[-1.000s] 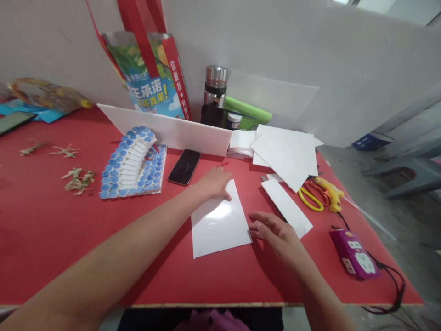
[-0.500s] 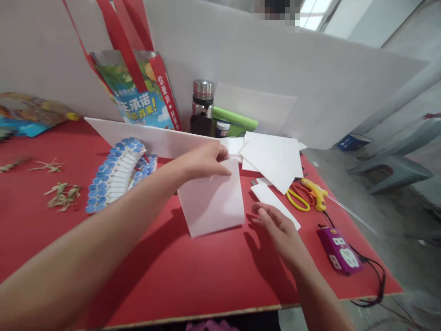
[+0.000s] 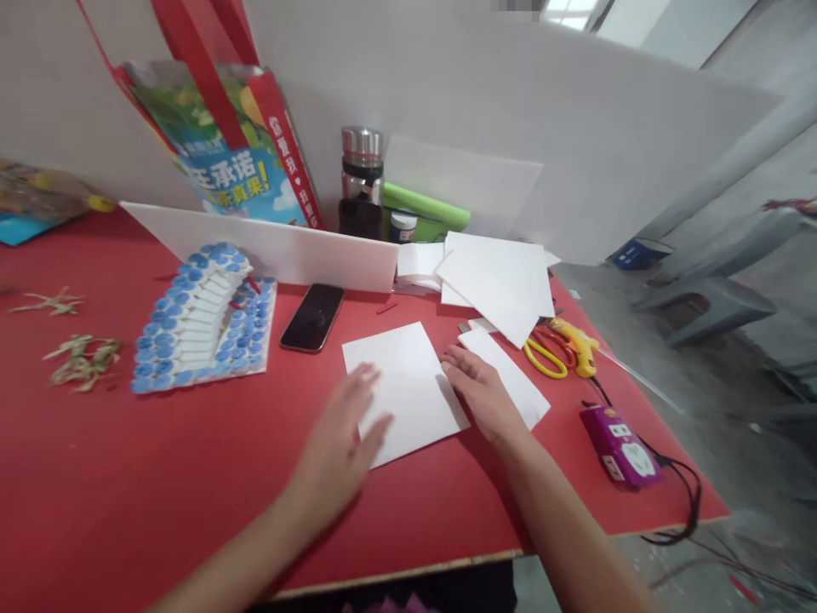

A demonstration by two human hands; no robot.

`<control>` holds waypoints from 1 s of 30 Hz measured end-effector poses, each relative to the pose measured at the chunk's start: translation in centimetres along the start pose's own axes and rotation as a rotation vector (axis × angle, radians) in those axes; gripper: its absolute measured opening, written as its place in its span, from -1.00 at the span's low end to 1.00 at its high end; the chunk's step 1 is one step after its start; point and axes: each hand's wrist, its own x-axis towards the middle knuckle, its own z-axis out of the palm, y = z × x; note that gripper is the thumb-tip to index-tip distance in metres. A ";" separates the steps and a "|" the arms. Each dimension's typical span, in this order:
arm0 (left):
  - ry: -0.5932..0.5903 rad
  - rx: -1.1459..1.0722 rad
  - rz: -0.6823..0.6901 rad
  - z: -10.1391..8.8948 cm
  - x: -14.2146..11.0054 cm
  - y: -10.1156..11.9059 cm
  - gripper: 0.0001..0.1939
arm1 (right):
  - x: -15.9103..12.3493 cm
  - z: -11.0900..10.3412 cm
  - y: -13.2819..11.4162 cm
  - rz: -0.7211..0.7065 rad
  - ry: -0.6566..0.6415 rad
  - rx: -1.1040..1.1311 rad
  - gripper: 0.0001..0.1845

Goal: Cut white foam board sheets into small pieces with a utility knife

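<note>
A white rectangular sheet of card or foam board (image 3: 412, 387) lies flat on the red tabletop (image 3: 210, 477) in front of me. My left hand (image 3: 341, 434) is at its left edge, fingers and thumb spread, slightly blurred. Near the sheet's right edge is my right hand (image 3: 482, 387), its fingers stretched out and holding nothing; I cannot tell whether they touch the sheet. Just beyond that hand lies a narrow white strip (image 3: 511, 375), partly covered by it.
Behind stand a phone (image 3: 312, 317), a blue-dotted white craft piece (image 3: 197, 323), a steel flask (image 3: 362, 162) and a shopping bag (image 3: 223, 162). To the right are stacked white sheets (image 3: 504, 277), yellow-handled scissors (image 3: 542, 362), a yellow glue gun (image 3: 578, 345) and a purple power socket (image 3: 622, 447).
My left hand has let go of the white sheet and drawn back toward me. The sheet now lies flat instead of tilted. My right hand has moved closer to its edge.
</note>
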 end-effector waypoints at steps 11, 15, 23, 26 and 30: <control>0.197 -0.963 -0.546 -3.1 9.8 -1.2 -0.76 | 2.0 2.4 -3.2 -0.112 -0.155 0.255 -0.44; -0.010 -0.956 -0.487 -2.6 9.0 -2.3 -0.62 | 3.6 3.2 -2.1 -0.213 -0.108 0.277 -0.45; -0.363 -0.808 -0.443 -3.6 7.8 -3.4 -0.08 | 4.5 1.3 -1.0 -0.280 -0.059 0.321 -0.46; -0.389 -0.783 -0.438 -3.4 7.8 -3.3 -0.02 | 4.8 0.8 -1.3 -0.269 -0.051 0.365 -0.47; -0.420 -0.747 -0.387 -3.2 7.8 -3.2 -0.01 | 5.0 0.9 -1.3 -0.253 -0.054 0.422 -0.48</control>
